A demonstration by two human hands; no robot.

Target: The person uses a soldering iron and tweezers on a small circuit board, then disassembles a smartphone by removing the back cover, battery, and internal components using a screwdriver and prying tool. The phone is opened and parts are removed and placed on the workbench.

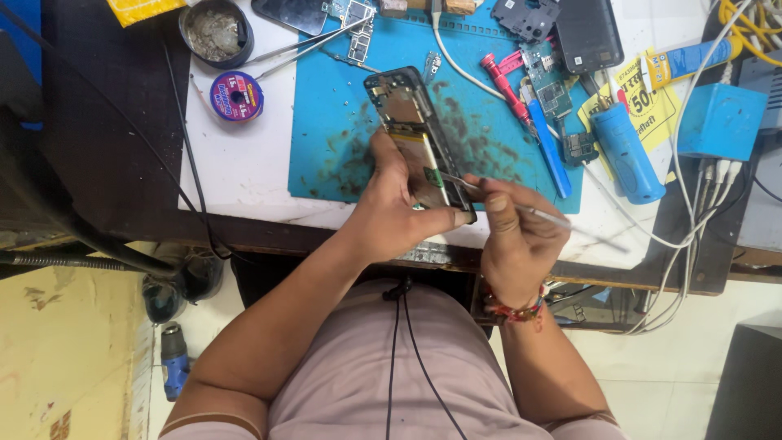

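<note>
My left hand (399,212) grips the lower end of an opened phone body (407,114), its back cover off and the inner boards and a yellowish battery showing. The phone lies tilted over the stained blue work mat (342,122). In my right hand (517,236) I hold thin metal tweezers (554,220), and their tip touches the phone's lower part near my left thumb.
On the mat and the white table lie a red-handled screwdriver (505,85), a blue-handled tool (550,151), a blue cylinder (627,155), loose circuit boards (550,77), a dark phone (586,33), a solder spool (236,95), a round tin (216,33), a blue box (721,122) and white cables (692,204).
</note>
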